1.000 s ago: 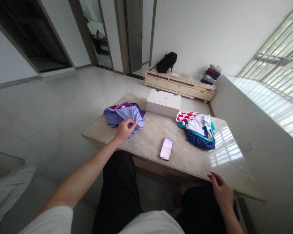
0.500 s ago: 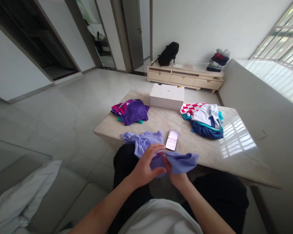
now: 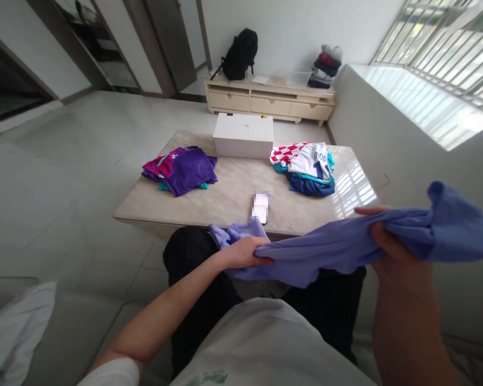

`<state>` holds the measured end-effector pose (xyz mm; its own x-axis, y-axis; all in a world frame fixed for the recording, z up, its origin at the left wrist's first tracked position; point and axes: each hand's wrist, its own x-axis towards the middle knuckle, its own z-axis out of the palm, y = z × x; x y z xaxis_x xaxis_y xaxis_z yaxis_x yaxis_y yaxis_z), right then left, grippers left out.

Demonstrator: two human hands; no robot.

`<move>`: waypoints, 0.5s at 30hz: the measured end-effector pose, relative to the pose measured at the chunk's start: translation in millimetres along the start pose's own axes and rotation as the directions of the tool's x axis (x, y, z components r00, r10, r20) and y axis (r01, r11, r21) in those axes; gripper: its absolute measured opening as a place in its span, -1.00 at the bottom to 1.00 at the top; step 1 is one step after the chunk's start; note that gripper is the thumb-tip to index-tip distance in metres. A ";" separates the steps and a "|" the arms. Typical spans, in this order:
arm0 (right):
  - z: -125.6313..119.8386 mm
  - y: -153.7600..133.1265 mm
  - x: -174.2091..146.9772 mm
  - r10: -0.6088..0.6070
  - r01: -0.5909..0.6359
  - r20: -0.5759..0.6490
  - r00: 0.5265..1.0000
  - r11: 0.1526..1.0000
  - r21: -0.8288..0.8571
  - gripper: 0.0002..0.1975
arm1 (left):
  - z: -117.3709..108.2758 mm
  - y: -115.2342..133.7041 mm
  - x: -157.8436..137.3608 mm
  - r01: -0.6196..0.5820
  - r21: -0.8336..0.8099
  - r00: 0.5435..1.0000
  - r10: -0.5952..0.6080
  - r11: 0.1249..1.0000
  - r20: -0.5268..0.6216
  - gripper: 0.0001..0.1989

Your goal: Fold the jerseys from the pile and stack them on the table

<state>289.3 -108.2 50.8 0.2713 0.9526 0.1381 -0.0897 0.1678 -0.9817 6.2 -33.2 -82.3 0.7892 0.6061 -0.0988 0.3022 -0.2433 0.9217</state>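
Note:
A lavender garment, probably a shirt, is stretched out above my lap between my two hands. My left hand grips its middle, fingers wrapped round the bunched cloth. Raised to the right, my right hand is closed on the other stretch of cloth, and a loose end hangs past it. The garment's left end lies crumpled at the table's near edge. Just beyond that end is a phone with a lit screen, lying on the marble table.
Purple and red shirts are stacked on the table's left. A pile of jerseys, white with red checks on top, lies on the right. Behind them stands a white box. A black backpack and folded clothes rest on the low cabinet.
My right hand has moved up and far to the right, pulling the lavender garment out long. My left hand has closed on the cloth. The view has shifted right and down.

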 end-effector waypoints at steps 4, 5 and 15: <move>-42.6 -3.4 -8.1 0.029 -0.004 -0.263 0.964 0.995 0.096 -0.74 | 42.1 -26.3 20.2 0.060 -0.023 0.997 -0.061 0.998 -0.040 -0.74; -52.0 6.7 -8.9 0.063 -0.023 -0.334 0.940 0.992 0.120 -0.72 | 52.7 -32.5 21.9 0.069 -0.014 0.996 -0.069 0.998 -0.051 -0.76; -85.3 221.1 -14.2 0.177 -0.307 -0.260 0.949 0.698 -0.646 -0.46 | 58.8 -91.6 25.5 0.350 0.449 0.933 -0.347 0.822 -0.092 -0.67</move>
<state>347.3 -106.3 -179.3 0.4908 0.8679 -0.0765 0.4736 -0.3394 -0.8127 30.0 -40.0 -191.4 0.5828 0.7196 -0.3775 0.7644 -0.3280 0.5550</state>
